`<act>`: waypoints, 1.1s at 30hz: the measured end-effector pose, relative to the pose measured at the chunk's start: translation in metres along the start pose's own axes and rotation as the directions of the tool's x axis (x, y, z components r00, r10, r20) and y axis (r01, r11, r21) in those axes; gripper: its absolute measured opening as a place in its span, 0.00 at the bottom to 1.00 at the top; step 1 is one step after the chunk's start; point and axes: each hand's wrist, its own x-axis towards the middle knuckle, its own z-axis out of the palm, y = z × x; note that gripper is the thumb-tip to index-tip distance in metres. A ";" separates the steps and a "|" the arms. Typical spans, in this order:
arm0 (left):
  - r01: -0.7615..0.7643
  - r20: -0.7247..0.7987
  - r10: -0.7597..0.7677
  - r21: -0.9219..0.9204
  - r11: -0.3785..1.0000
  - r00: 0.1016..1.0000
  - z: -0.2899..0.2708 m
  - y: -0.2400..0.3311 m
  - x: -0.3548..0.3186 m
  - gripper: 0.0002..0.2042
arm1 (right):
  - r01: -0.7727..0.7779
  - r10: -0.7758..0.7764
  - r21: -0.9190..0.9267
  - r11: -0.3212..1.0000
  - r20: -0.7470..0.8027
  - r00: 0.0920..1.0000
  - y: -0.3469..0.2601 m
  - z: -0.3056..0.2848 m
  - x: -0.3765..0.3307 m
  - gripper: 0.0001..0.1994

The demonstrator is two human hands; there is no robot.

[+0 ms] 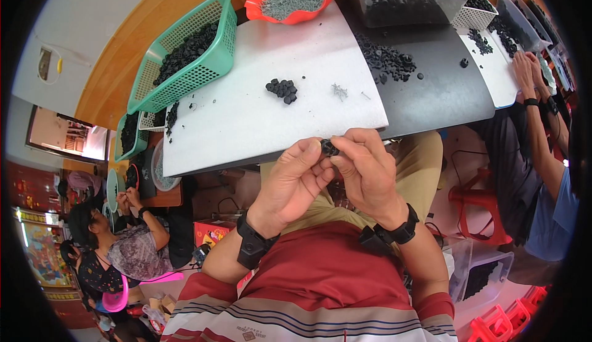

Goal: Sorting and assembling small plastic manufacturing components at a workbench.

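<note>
Just off the near edge of the white board (246,126), I hold a small round black plastic part (329,148) between both hands. My left hand (295,181) pinches it with thumb and forefinger, its other fingers curled loosely. From the other side, the fingertips of my right hand (369,172) close on the same part and hide some of it. On the board beyond lie a small heap of black plastic pieces (282,89) and, to its right, a little bunch of thin grey metal pins or screws (339,91).
A green basket (206,70) of black parts stands at left, and a red scalloped bowl (253,10) of grey pins at the back. Loose black parts (388,61) cover some of the dark tabletop (444,95), near a clear bin (413,12). People work at both sides.
</note>
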 end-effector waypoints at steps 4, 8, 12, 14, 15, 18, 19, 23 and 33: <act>0.012 0.030 -0.011 -0.008 1.000 0.999 -0.006 -0.002 0.001 0.09 | 0.029 -0.029 -0.037 0.999 -0.003 1.000 0.001 0.000 -0.001 0.16; 0.011 0.028 -0.011 0.006 1.000 1.000 -0.008 -0.004 0.001 0.10 | 0.028 -0.029 -0.043 0.999 -0.008 1.000 0.001 0.000 -0.002 0.16; -0.001 0.000 0.001 0.056 0.998 1.000 -0.005 -0.006 0.000 0.11 | 0.004 -0.004 -0.040 0.999 0.003 1.000 0.001 -0.002 -0.003 0.16; -0.005 -0.009 0.005 0.077 0.997 1.000 -0.004 -0.006 0.000 0.11 | -0.011 0.012 -0.031 0.999 0.009 1.000 0.000 -0.002 -0.004 0.16; -0.011 -0.011 0.012 0.086 0.996 1.000 -0.003 -0.006 -0.001 0.11 | -0.021 0.021 -0.012 1.000 0.007 1.000 0.000 -0.002 -0.004 0.16; -0.021 -0.018 0.023 0.101 0.995 1.000 0.002 -0.006 -0.001 0.11 | -0.052 0.053 0.035 0.998 -0.006 0.999 -0.001 -0.003 -0.003 0.15; -0.028 -0.024 0.031 0.107 0.994 0.999 0.004 -0.006 -0.001 0.10 | -0.072 0.073 0.066 0.995 -0.015 0.997 -0.002 -0.003 -0.003 0.15; -0.034 -0.022 0.036 0.093 0.995 0.999 0.005 -0.006 -0.002 0.09 | -0.088 0.091 0.113 0.990 -0.025 0.996 -0.001 -0.006 -0.003 0.14; -0.013 -0.065 0.017 0.060 0.998 0.998 0.014 -0.008 -0.004 0.07 | -0.091 0.091 0.058 0.994 0.003 0.996 -0.004 -0.007 -0.004 0.09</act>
